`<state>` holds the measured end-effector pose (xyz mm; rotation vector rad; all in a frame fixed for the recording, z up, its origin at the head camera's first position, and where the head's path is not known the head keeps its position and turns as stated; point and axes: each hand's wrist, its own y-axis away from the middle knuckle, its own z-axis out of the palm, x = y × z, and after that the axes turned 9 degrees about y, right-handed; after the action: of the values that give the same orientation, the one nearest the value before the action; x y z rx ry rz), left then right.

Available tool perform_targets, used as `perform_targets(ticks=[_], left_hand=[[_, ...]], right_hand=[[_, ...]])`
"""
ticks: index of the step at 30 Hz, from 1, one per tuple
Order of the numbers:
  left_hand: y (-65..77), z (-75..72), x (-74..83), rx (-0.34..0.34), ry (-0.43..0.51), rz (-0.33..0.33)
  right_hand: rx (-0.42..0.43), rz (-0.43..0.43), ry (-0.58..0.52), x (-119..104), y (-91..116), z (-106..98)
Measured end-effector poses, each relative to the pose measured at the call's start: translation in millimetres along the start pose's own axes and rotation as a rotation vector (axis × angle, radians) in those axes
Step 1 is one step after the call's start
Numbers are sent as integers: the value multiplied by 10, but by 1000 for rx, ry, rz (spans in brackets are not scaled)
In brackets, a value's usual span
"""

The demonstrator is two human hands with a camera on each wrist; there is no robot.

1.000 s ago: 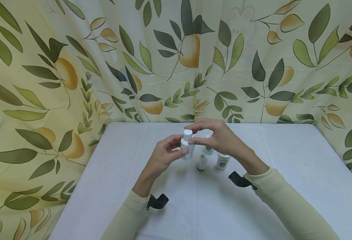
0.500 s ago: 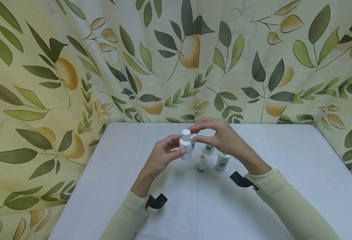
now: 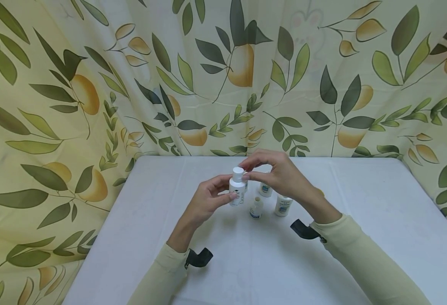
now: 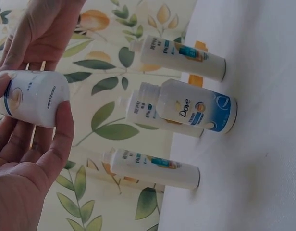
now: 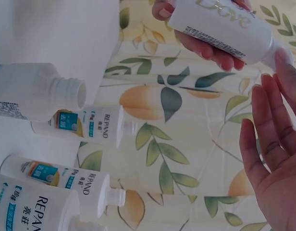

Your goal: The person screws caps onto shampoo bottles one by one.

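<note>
My left hand grips a small white Dove bottle above the table, nearly upright, its fingers and thumb round the body. My right hand pinches the bottle's white cap from the right side; in the right wrist view its thumb lies on the cap while its other fingers stay extended. A second Dove bottle with a blue lower label stands on the table, its threaded neck uncapped. Several white REPAND bottles stand around it, their narrow necks showing in the right wrist view.
The white table reaches back to a leaf-and-fruit patterned curtain. Behind the bottles, an orange object is partly hidden. Black wrist mounts stick out from both sleeves.
The held bottle shifted slightly left, then back right and a little lower, and its Dove lettering now shows in the head view. The standing bottles have stayed put.
</note>
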<state>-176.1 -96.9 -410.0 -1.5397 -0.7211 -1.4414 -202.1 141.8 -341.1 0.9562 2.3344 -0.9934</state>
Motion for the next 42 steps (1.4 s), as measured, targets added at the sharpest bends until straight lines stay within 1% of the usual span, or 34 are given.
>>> perform_targets(ticks=[8,14,23,35,42], left_hand=[[-1,17,-16,-22,21,5],[-5,33,-24,-32,36,0],[-20,67,-28,-42,24,23],[-43,109,-35,-59,18,47],[-48,112,-50,-57,0,53]], right_hand=[[-6,-14,16,-6,7,9],[-9,-27,2,-19,2,24],[-9,-56,13,-8,-2,35],[-6,-69,21,-17,-26,76],[-17,-52,18,-57,-40,101]])
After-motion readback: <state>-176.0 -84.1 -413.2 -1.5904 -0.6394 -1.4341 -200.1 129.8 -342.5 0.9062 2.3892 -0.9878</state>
